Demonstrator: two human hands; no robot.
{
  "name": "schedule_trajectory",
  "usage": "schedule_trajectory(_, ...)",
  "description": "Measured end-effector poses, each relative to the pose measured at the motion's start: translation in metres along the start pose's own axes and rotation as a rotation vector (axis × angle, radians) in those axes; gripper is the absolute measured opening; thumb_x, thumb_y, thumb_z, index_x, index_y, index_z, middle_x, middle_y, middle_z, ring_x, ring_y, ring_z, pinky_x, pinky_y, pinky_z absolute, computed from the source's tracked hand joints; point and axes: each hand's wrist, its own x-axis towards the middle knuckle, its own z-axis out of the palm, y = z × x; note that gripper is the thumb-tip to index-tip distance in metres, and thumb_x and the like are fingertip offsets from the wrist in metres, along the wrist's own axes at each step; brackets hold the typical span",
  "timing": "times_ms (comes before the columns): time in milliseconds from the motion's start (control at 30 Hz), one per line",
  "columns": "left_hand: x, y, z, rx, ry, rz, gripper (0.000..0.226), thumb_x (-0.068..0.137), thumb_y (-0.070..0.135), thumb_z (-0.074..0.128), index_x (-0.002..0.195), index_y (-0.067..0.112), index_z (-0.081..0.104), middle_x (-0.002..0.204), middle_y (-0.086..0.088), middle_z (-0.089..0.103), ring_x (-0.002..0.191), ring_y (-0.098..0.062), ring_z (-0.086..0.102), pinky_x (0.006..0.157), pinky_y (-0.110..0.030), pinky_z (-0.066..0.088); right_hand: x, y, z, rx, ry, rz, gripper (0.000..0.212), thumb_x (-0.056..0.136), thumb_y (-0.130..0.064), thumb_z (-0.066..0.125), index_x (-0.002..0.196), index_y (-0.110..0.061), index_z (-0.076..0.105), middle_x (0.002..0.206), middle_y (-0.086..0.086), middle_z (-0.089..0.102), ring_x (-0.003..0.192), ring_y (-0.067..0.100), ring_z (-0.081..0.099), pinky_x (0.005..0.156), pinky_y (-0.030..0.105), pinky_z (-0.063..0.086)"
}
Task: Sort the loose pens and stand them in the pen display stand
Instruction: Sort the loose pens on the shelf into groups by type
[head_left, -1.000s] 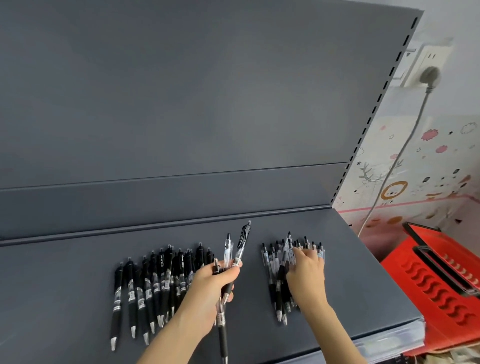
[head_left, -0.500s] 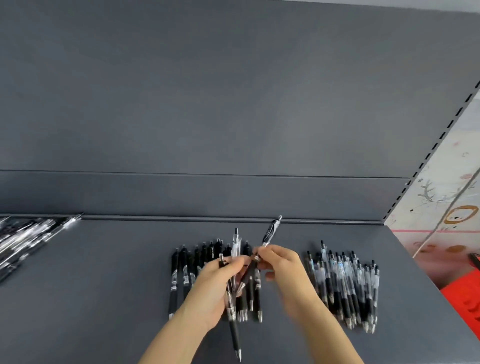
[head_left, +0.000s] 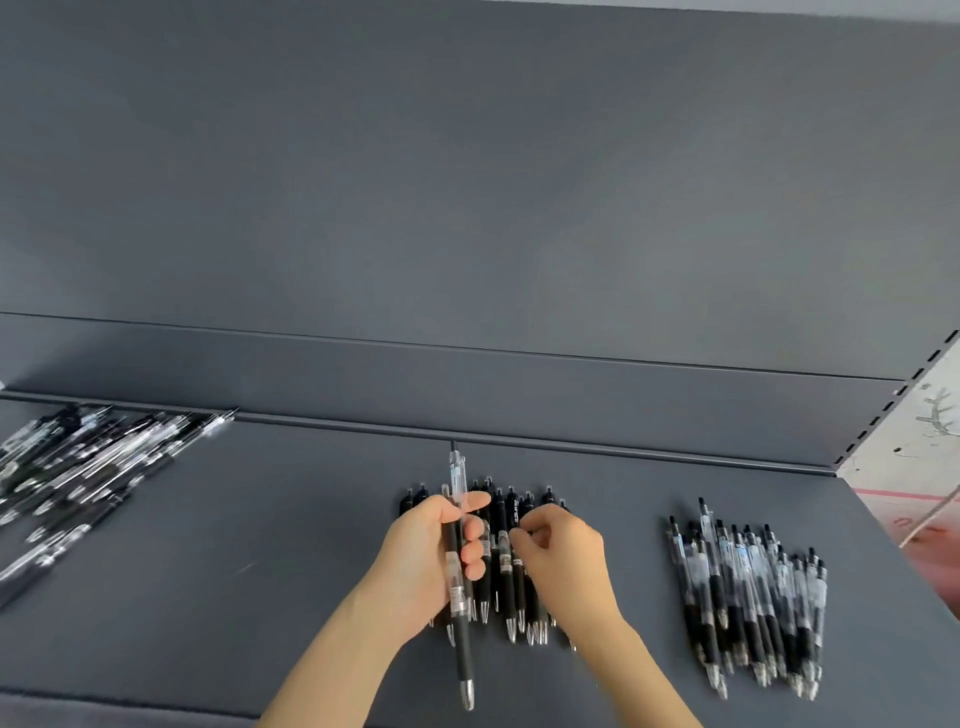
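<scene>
My left hand (head_left: 431, 561) grips a clear-barrelled pen with a black grip (head_left: 460, 597), upright with its tip toward me. My right hand (head_left: 563, 564) rests with curled fingers on a row of black pens (head_left: 511, 582) lying side by side on the grey shelf (head_left: 260, 571); its fingertips pinch at one of them. A second sorted group of clear pens (head_left: 748, 597) lies to the right. An unsorted heap of pens (head_left: 88, 467) lies at the far left. No pen display stand is in view.
The grey shelf back panel (head_left: 467, 208) rises behind the pens. The shelf's right end (head_left: 872, 545) borders a patterned wall (head_left: 930, 441). Its front edge runs along the bottom left.
My view has swung left, bringing the left heap into sight. My right hand took the black pen from my left hand and lowered it onto the black row. My left hand holds fewer pens.
</scene>
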Motion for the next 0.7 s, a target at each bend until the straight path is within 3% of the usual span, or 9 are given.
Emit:
schedule_trajectory(100,0.005,0.000,0.013,0.003,-0.032,0.041,0.027,0.090,-0.002,0.030,0.101,-0.002,0.055,0.060,-0.007,0.045,0.047,-0.016,0.039,0.046,-0.028,0.032,-0.013,-0.008,-0.020,0.232,-0.127,0.058,0.027,0.087,-0.015,0.057,0.061,-0.013,0.055,0.058,-0.001,0.054,0.046,0.011,0.042,0.044,0.014,0.035)
schedule_trajectory(200,0.010,-0.001,0.033,0.016,-0.049,0.049,0.024,0.091,-0.003,0.033,0.098,0.001,0.056,0.062,-0.006,0.046,0.053,-0.017,0.041,0.051,-0.029,0.033,-0.031,-0.012,-0.031,0.366,-0.304,0.157,0.028,0.085,-0.021,0.063,0.060,-0.013,0.053,0.047,-0.005,0.054,0.036,0.007,0.040,0.038,0.012,0.030)
schedule_trajectory(333,0.017,-0.007,0.060,0.072,-0.050,0.030,0.014,0.094,0.012,0.047,0.093,0.006,0.060,0.062,-0.003,0.048,0.056,-0.015,0.043,0.054,-0.026,0.035,-0.036,-0.003,-0.032,0.262,-0.187,0.152,0.018,0.076,-0.018,0.070,0.068,-0.015,0.053,0.062,0.004,0.064,0.043,0.003,0.044,0.046,0.014,0.036)
schedule_trajectory(400,0.024,-0.009,0.066,0.084,-0.039,-0.003,0.020,0.095,0.024,0.049,0.092,0.007,0.061,0.063,-0.003,0.048,0.055,-0.015,0.043,0.054,-0.026,0.035,-0.035,0.003,-0.042,0.351,-0.154,0.165,0.016,0.078,-0.011,0.067,0.068,-0.012,0.055,0.060,0.002,0.066,0.042,0.004,0.044,0.045,0.015,0.035)
schedule_trajectory(467,0.031,-0.012,0.064,0.109,-0.001,0.024,0.017,0.092,0.018,0.051,0.091,0.007,0.064,0.067,-0.003,0.048,0.056,-0.015,0.043,0.053,-0.027,0.036,-0.034,0.010,-0.056,0.566,-0.162,0.206,0.017,0.083,-0.007,0.063,0.068,-0.009,0.057,0.060,0.003,0.066,0.041,0.008,0.041,0.041,0.017,0.031)
schedule_trajectory(533,0.034,-0.017,0.060,0.194,-0.005,0.061,0.023,0.092,0.005,0.048,0.104,0.005,0.067,0.073,-0.004,0.050,0.061,-0.014,0.046,0.053,-0.027,0.039,-0.033,0.018,-0.069,0.759,-0.185,0.245,0.020,0.086,-0.005,0.059,0.067,-0.008,0.060,0.066,0.008,0.067,0.042,0.009,0.040,0.040,0.018,0.028)
schedule_trajectory(700,0.024,-0.025,0.055,0.235,-0.168,0.057,0.027,0.093,-0.006,0.041,0.107,0.002,0.063,0.078,-0.006,0.049,0.069,-0.014,0.050,0.058,-0.026,0.045,-0.028,0.035,-0.076,0.946,-0.256,0.316,0.018,0.087,-0.002,0.054,0.079,-0.001,0.070,0.064,0.006,0.062,0.045,0.007,0.042,0.040,0.017,0.031)
